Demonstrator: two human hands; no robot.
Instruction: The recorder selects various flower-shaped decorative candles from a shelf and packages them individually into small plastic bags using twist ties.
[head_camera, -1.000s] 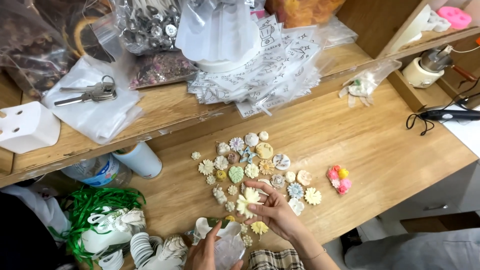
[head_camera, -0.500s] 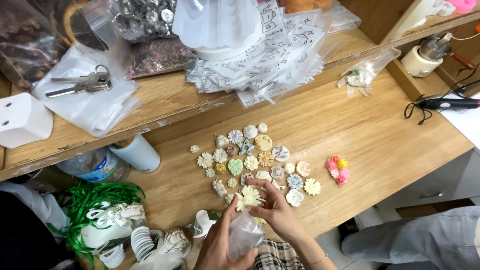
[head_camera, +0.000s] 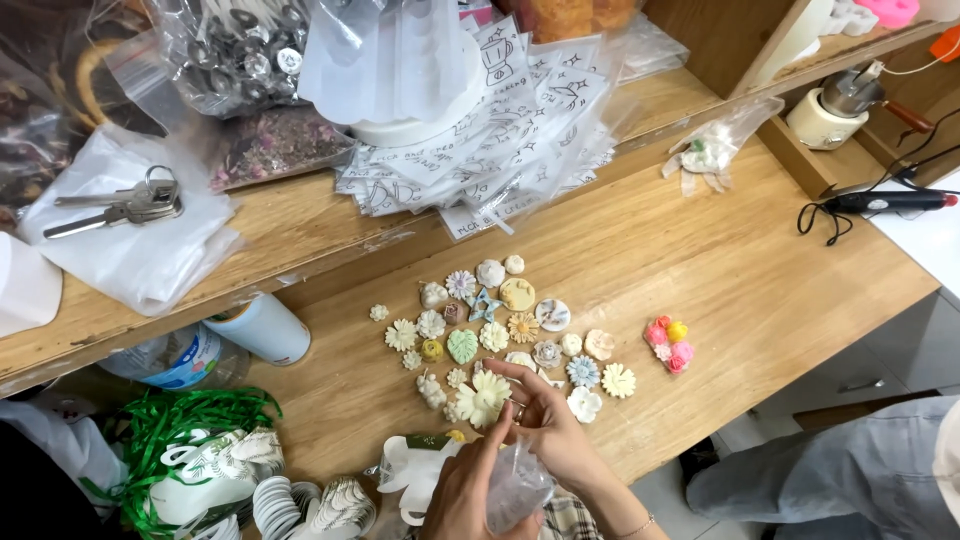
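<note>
as the left hand (head_camera: 470, 490) has risen from the bottom edge since a second ago, it now grips a small clear bag (head_camera: 517, 485) at lower centre, while the right hand (head_camera: 545, 420) pinches a pale cream flower piece (head_camera: 484, 397) just above the bag's mouth, beside the spread of small cast ornaments (head_camera: 500, 320) on the wooden surface (head_camera: 760, 270); bagging looks under way.

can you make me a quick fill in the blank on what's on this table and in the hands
1. The right hand holds a cream ____-shaped piece.
2. The left hand grips a small clear plastic ____.
3. A bunch of ____ lies on a white bag on the shelf.
4. The ribbon at the lower left is ____.

Missing words: flower; bag; keys; green
</note>
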